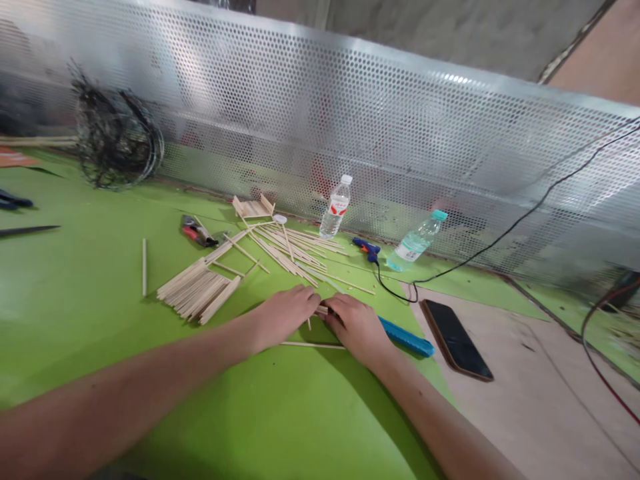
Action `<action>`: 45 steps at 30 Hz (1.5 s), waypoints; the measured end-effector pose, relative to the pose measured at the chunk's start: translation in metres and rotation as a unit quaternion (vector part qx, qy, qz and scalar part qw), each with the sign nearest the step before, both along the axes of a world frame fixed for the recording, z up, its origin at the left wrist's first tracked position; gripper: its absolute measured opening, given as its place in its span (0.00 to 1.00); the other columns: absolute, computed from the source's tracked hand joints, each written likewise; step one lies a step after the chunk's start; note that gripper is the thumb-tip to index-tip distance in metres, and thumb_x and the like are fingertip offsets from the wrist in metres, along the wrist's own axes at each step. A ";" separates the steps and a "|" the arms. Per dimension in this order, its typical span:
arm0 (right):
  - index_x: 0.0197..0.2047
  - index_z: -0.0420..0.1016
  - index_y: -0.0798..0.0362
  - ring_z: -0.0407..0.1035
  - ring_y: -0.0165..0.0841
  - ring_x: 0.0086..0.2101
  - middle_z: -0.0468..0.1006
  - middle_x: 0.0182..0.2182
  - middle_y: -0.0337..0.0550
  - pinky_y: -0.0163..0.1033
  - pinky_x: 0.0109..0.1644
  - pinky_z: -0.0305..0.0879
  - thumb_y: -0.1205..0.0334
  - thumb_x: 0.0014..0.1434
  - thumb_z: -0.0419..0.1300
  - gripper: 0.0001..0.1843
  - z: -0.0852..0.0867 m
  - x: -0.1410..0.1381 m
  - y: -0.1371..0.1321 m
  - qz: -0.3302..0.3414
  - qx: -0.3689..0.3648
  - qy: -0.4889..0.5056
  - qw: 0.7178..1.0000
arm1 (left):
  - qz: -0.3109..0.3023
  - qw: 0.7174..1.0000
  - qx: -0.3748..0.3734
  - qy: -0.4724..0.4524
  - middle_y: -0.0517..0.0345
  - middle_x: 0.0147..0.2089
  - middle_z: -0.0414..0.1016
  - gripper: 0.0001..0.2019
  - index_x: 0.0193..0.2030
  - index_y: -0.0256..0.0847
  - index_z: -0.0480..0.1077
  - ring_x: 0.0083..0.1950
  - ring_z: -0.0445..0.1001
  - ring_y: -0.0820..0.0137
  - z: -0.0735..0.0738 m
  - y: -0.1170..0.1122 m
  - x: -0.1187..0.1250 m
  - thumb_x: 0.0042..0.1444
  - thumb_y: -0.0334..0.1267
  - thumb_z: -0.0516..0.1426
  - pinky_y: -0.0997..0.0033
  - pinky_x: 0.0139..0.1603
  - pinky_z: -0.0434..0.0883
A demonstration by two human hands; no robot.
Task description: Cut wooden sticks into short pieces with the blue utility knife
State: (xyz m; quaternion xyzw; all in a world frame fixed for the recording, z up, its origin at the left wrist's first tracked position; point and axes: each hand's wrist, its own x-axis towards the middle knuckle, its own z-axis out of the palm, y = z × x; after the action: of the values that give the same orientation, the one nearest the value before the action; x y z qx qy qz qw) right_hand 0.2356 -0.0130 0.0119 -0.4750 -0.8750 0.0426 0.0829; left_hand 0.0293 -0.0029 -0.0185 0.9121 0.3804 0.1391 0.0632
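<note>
My left hand [287,313] and my right hand [353,325] meet knuckles-up on the green mat [75,293], fingers curled together round a short wooden stick [323,309] between them. Another thin stick [310,345] lies on the mat just under my right hand. A blue-handled tool [406,339] pokes out from beneath my right hand. Beyond my hands lies a loose pile of long sticks [285,250], and to the left a fan-shaped bundle of sticks [197,290].
A small stick frame [253,207], red-handled pliers [196,231], two water bottles [335,207] [415,242], a blue glue gun [367,249] with black cable, a phone [456,338] and a black wire tangle [115,137] stand before a perforated metal wall [400,127].
</note>
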 end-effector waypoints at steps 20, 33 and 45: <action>0.40 0.72 0.52 0.69 0.33 0.37 0.73 0.38 0.42 0.37 0.39 0.59 0.56 0.70 0.55 0.10 0.001 -0.002 -0.002 0.010 -0.014 0.018 1.000 | -0.005 0.998 0.036 0.048 0.49 0.51 0.73 0.18 0.52 0.37 0.66 0.51 0.72 0.61 0.008 -0.009 0.002 0.56 0.18 0.55 0.62 0.50 0.73; 0.41 0.72 0.52 0.69 0.34 0.39 0.73 0.39 0.43 0.37 0.40 0.60 0.58 0.68 0.58 0.07 -0.004 -0.003 -0.002 0.010 -0.004 0.021 1.000 | -0.013 0.999 0.038 0.036 0.45 0.53 0.71 0.19 0.53 0.35 0.65 0.55 0.70 0.58 0.002 -0.007 0.001 0.56 0.18 0.53 0.60 0.52 0.72; 0.45 0.79 0.53 0.72 0.35 0.41 0.76 0.38 0.44 0.37 0.46 0.65 0.63 0.68 0.60 0.07 -0.007 0.003 0.005 0.042 -0.012 0.072 0.996 | -0.011 0.999 -0.017 -0.046 0.51 0.46 0.75 0.06 0.46 0.36 0.73 0.48 0.74 0.63 0.006 -0.002 0.000 0.66 0.31 0.55 0.63 0.50 0.71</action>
State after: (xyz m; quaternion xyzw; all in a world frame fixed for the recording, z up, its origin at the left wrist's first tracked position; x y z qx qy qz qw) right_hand 0.2384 -0.0075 0.0045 -0.4344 -0.8855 0.0905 0.1379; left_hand 0.0290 -0.0051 -0.0130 0.9075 0.3697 0.1740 0.0973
